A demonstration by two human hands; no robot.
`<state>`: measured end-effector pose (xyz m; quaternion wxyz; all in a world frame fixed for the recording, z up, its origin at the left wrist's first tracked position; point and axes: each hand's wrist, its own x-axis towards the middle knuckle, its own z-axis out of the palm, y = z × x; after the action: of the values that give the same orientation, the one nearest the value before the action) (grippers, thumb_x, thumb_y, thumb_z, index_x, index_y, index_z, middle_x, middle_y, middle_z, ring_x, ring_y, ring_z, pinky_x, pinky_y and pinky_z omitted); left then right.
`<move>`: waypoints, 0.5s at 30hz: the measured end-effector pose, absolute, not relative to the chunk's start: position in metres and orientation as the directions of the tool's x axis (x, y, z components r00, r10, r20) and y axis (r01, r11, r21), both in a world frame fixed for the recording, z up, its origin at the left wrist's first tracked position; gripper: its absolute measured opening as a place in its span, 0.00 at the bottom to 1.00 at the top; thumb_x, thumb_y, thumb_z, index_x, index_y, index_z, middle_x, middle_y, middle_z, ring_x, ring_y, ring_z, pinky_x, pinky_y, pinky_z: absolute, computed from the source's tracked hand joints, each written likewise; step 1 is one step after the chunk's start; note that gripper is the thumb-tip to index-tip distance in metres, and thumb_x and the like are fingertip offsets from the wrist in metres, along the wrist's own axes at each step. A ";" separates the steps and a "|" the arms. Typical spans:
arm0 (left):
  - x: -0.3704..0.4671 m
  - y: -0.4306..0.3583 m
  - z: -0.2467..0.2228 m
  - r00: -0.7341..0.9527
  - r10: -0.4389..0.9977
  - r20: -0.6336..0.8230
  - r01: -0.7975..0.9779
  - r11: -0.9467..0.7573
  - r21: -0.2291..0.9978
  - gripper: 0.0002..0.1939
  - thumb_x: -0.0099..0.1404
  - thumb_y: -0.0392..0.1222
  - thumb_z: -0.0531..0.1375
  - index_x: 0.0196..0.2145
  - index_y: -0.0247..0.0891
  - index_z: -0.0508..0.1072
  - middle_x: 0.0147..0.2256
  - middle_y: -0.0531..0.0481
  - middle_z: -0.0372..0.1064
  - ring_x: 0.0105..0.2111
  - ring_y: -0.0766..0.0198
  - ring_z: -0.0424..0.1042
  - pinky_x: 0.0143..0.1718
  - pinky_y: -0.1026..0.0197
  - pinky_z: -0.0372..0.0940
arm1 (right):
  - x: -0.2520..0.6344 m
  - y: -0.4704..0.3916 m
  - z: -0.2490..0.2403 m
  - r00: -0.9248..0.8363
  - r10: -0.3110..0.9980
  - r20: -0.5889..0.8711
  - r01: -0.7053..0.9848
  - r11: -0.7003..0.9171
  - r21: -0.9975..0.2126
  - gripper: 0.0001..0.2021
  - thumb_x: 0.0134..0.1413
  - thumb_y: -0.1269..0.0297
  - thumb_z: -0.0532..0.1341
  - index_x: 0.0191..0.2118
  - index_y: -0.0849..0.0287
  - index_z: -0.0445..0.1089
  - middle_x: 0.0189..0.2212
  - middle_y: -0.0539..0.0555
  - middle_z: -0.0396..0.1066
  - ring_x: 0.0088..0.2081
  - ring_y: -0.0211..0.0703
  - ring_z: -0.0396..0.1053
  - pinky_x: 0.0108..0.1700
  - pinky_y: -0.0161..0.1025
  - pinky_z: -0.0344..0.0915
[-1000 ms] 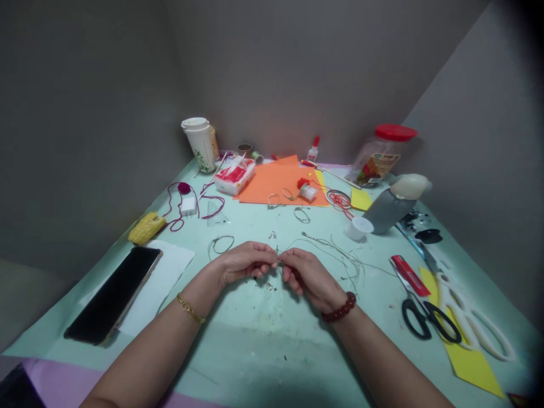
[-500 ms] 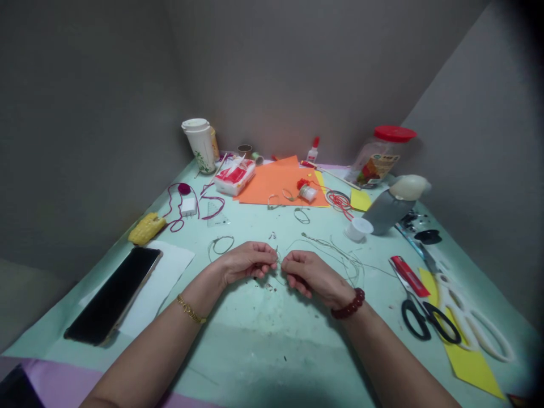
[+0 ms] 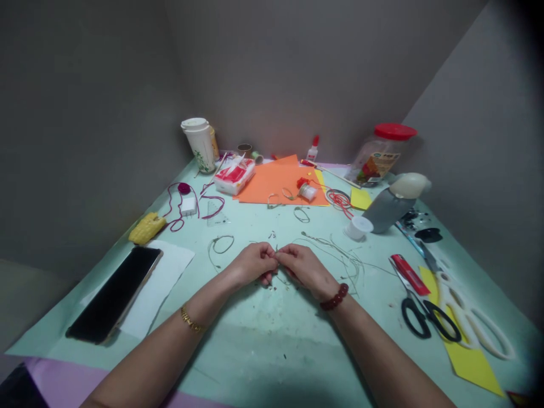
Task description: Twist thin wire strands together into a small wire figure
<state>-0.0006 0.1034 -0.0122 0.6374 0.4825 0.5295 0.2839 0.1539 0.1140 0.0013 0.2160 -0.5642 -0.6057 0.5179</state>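
My left hand (image 3: 254, 263) and my right hand (image 3: 304, 267) meet fingertip to fingertip low over the pale green table cover (image 3: 272, 323). Between the pinched fingers is a thin pale wire (image 3: 276, 251), a short end sticking up. My left wrist carries a gold chain, my right wrist a dark red bead bracelet. A bundle of loose thin wires (image 3: 340, 252) lies on the cover just right of my right hand. A small wire loop (image 3: 221, 245) lies left of my left hand.
A black phone (image 3: 114, 293) rests on white paper at left. Black-handled scissors (image 3: 425, 314), white shears (image 3: 471, 317) and yellow paper lie at right. Farther back are orange paper (image 3: 280, 180), a paper cup (image 3: 199, 144), a red-lidded jar (image 3: 380, 154) and a grey bottle (image 3: 393, 203).
Both hands have drawn closer together and shifted slightly away from me; the fingertips now touch around the wire. The right wrist has turned inward.
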 end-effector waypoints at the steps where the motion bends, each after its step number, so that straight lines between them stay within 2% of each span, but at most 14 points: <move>1: -0.002 0.104 -0.012 0.291 0.868 -0.403 0.137 0.379 0.915 0.06 0.54 0.32 0.58 0.29 0.35 0.63 0.24 0.51 0.69 0.17 0.73 0.65 0.18 0.68 0.62 | 0.155 0.115 0.001 -0.278 0.894 -0.352 0.437 -0.208 -0.875 0.08 0.49 0.60 0.57 0.27 0.59 0.66 0.14 0.44 0.57 0.16 0.33 0.51 0.20 0.32 0.47; 3: -0.005 0.105 -0.010 0.316 0.858 -0.406 0.122 0.387 0.914 0.05 0.54 0.32 0.58 0.30 0.34 0.65 0.25 0.50 0.70 0.17 0.73 0.64 0.18 0.69 0.61 | 0.160 0.116 0.001 -0.249 0.909 -0.333 0.433 -0.203 -0.878 0.07 0.49 0.62 0.56 0.27 0.59 0.65 0.13 0.43 0.56 0.15 0.32 0.50 0.19 0.32 0.47; 8: -0.013 0.106 -0.006 0.396 0.825 -0.404 0.089 0.404 0.911 0.07 0.54 0.33 0.59 0.33 0.33 0.68 0.30 0.48 0.72 0.19 0.75 0.64 0.19 0.70 0.61 | 0.169 0.115 0.000 -0.292 0.931 -0.217 0.578 -0.009 -0.816 0.04 0.45 0.68 0.57 0.30 0.58 0.67 0.18 0.45 0.61 0.20 0.34 0.55 0.23 0.32 0.50; 10: -0.015 0.106 -0.004 0.417 0.809 -0.415 0.089 0.418 0.904 0.08 0.54 0.33 0.59 0.34 0.33 0.69 0.31 0.47 0.72 0.19 0.75 0.64 0.19 0.70 0.61 | 0.167 0.114 -0.001 -0.308 0.928 -0.208 0.638 0.040 -0.769 0.02 0.45 0.69 0.57 0.27 0.58 0.66 0.20 0.46 0.63 0.22 0.35 0.57 0.25 0.32 0.50; 13: -0.017 0.106 0.000 0.427 0.786 -0.447 0.108 0.446 0.889 0.10 0.54 0.35 0.58 0.36 0.34 0.68 0.34 0.46 0.72 0.21 0.73 0.67 0.20 0.68 0.63 | 0.165 0.112 -0.001 -0.322 0.926 -0.196 0.670 0.077 -0.738 0.05 0.46 0.69 0.56 0.22 0.59 0.63 0.20 0.48 0.63 0.24 0.36 0.58 0.26 0.33 0.51; 15: -0.017 0.105 0.001 0.430 0.775 -0.462 0.127 0.455 0.881 0.09 0.56 0.37 0.57 0.37 0.34 0.68 0.32 0.47 0.71 0.21 0.71 0.68 0.21 0.67 0.63 | 0.165 0.111 0.000 -0.329 0.925 -0.190 0.670 0.087 -0.738 0.06 0.47 0.68 0.55 0.22 0.59 0.63 0.20 0.48 0.63 0.24 0.36 0.57 0.26 0.33 0.51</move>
<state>-0.0165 0.1055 0.0007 0.7040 0.4686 0.4815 0.2303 0.1648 0.1114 -0.0005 0.1654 -0.5549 -0.7183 0.3857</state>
